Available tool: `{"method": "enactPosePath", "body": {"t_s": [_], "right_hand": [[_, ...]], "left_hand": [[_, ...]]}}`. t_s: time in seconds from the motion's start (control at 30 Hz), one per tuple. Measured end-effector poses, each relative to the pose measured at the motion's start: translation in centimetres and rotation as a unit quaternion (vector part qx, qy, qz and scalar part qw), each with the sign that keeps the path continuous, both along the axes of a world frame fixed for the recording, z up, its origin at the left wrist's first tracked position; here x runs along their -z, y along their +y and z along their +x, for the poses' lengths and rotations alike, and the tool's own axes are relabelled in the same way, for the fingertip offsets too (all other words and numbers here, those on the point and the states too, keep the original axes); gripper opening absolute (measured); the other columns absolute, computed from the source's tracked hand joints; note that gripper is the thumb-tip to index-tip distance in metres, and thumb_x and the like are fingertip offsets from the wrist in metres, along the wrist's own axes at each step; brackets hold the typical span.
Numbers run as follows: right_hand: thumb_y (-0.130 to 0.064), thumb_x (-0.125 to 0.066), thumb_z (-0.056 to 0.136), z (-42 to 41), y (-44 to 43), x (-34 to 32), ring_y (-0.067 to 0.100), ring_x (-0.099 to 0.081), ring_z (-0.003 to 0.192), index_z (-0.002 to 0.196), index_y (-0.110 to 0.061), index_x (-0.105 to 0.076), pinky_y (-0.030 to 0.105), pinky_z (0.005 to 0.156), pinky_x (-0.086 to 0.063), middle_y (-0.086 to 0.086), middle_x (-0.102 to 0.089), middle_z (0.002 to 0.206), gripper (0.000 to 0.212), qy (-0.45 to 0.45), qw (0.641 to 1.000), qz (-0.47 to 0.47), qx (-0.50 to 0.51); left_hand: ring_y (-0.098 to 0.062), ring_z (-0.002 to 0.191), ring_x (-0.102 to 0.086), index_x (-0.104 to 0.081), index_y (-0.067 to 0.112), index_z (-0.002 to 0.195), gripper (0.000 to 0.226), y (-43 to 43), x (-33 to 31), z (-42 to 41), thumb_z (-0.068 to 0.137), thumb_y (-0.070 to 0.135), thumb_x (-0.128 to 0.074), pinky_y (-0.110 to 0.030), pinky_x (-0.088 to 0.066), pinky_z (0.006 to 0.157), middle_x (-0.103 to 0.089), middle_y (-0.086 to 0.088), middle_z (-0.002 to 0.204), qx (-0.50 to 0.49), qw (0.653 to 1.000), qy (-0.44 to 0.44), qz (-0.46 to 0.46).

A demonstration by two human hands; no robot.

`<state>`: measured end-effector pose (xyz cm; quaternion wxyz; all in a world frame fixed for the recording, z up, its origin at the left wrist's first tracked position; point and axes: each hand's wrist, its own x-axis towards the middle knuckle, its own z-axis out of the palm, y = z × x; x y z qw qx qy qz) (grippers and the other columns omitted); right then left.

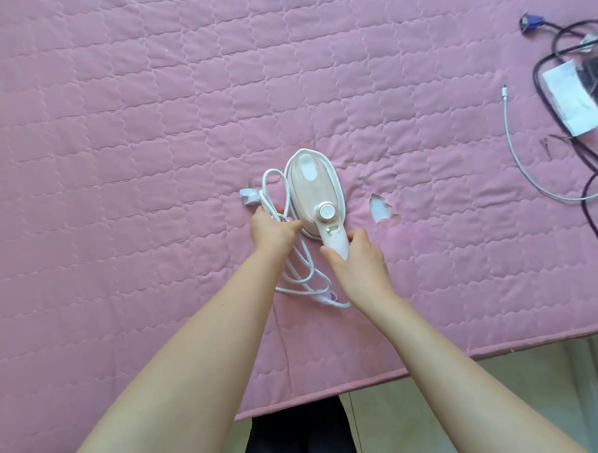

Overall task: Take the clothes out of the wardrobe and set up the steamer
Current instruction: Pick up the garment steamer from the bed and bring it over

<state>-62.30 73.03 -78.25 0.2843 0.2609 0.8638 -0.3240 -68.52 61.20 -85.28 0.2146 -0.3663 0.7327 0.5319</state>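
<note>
Now I'm setting up the white-and-pink plastic handheld steamer (315, 191) lying on the pink quilted bed (115, 131). My right hand (355, 258) is curling round its handle and my left hand (272, 231) is clutching its looped white cord (294, 271), which probably needs uncoiling next.

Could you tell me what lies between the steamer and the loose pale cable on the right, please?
Head view: only pink quilt, with a torn hole near the steamer.
</note>
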Motion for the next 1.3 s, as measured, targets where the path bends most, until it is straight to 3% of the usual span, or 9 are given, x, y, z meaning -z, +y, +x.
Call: {"method": "enactPosePath", "body": {"t_s": [0.13,0.2,0.33,0.47,0.7,0.83,1.0,1.17,1.3], "right_hand": [[-0.033,-0.054,0.091,-0.5,0.2,0.1,0.019,-0.051,0.076,0.106,-0.009,-0.041,0.031,0.058,-0.033,0.008,-0.057,0.102,0.03,-0.016,0.998,-0.057,0.032],[-0.032,-0.053,0.09,-0.9,0.2,0.1,0.012,-0.046,0.067,0.102,-0.01,-0.038,0.029,0.052,-0.03,0.006,-0.054,0.096,0.03,-0.027,0.997,-0.058,0.049],[-0.046,-0.062,0.084,-1.1,0.3,0.7,0.031,-0.05,0.084,0.102,-0.013,-0.036,0.035,0.065,-0.038,0.007,-0.054,0.096,0.046,-0.018,0.999,0.014,0.038],[-0.05,-0.061,0.084,-1.2,0.5,1.1,0.033,-0.056,0.096,0.106,-0.015,-0.041,0.035,0.067,-0.038,0.009,-0.062,0.103,0.046,-0.007,0.999,0.043,0.018],[-0.025,-0.058,0.077,-1.7,1.3,1.0,0.03,-0.046,0.081,0.096,-0.012,-0.047,0.033,0.068,-0.035,0.011,-0.062,0.094,0.025,0.007,1.0,0.022,0.014],[-0.028,-0.055,0.068,-1.8,1.4,0.8,0.034,-0.058,0.084,0.09,-0.014,-0.049,0.035,0.067,-0.042,0.012,-0.066,0.082,0.027,0.017,0.999,0.01,0.031],[-0.031,-0.054,0.064,-1.3,1.1,-0.7,0.037,-0.06,0.08,0.088,-0.011,-0.052,0.045,0.068,-0.054,0.01,-0.062,0.082,0.032,0.035,0.998,0.003,0.051],[-0.023,-0.058,0.078,-0.3,0.5,-3.3,0.029,-0.045,0.08,0.089,-0.011,-0.046,0.031,0.064,-0.033,0.006,-0.053,0.083,0.02,0.036,0.999,0.007,0.031],[-0.022,-0.059,0.078,0.9,-0.4,-5.9,0.029,-0.046,0.077,0.088,-0.011,-0.048,0.032,0.061,-0.031,0.002,-0.05,0.075,0.019,0.05,0.998,0.003,0.033]], "left_hand": [[-0.023,0.062,-0.058,-0.062,0.004,0.084,0.04,0.0,1.1,0.1,0.047,0.017,-0.07,-0.034,-0.051,0.061,-0.062,-0.005,0.065,-0.019,0.999,-0.023,-0.013],[-0.022,0.058,-0.057,-0.065,0.006,0.086,0.035,0.0,1.2,0.0,0.052,0.014,-0.07,-0.034,-0.051,0.06,-0.062,-0.006,0.065,-0.03,0.999,-0.027,0.006],[-0.016,0.043,-0.049,-0.066,0.003,0.094,0.023,0.0,0.4,-0.4,0.071,-0.002,-0.066,-0.024,-0.043,0.049,-0.056,-0.006,0.06,-0.061,0.997,-0.032,0.043],[-0.015,0.044,-0.047,-0.067,0.005,0.095,0.025,0.3,0.3,-0.6,0.074,-0.007,-0.061,-0.017,-0.039,0.042,-0.055,-0.006,0.06,-0.072,0.994,-0.04,0.071],[-0.016,0.045,-0.047,-0.058,0.004,0.087,0.02,0.5,0.6,-0.7,0.071,-0.003,-0.068,-0.019,-0.037,0.043,-0.051,-0.007,0.057,-0.049,0.994,-0.064,0.078],[-0.014,0.046,-0.047,-0.056,0.005,0.085,0.021,0.1,0.6,-0.5,0.071,0.003,-0.071,-0.018,-0.036,0.039,-0.052,-0.006,0.058,-0.045,0.993,-0.066,0.086],[-0.016,0.043,-0.048,-0.055,0.006,0.08,0.023,-0.5,-0.2,0.2,0.068,0.007,-0.074,-0.023,-0.039,0.044,-0.052,-0.007,0.057,-0.052,0.991,-0.068,0.104],[-0.018,0.037,-0.044,-0.049,0.008,0.077,0.025,-1.8,-2.2,1.1,0.069,0.007,-0.072,-0.026,-0.037,0.047,-0.048,-0.009,0.054,-0.074,0.986,-0.061,0.136],[-0.018,0.041,-0.043,-0.05,0.007,0.072,0.018,-3.8,-5.1,2.1,0.071,0.001,-0.068,-0.028,-0.038,0.05,-0.047,-0.009,0.054,-0.115,0.982,-0.055,0.136]]}}
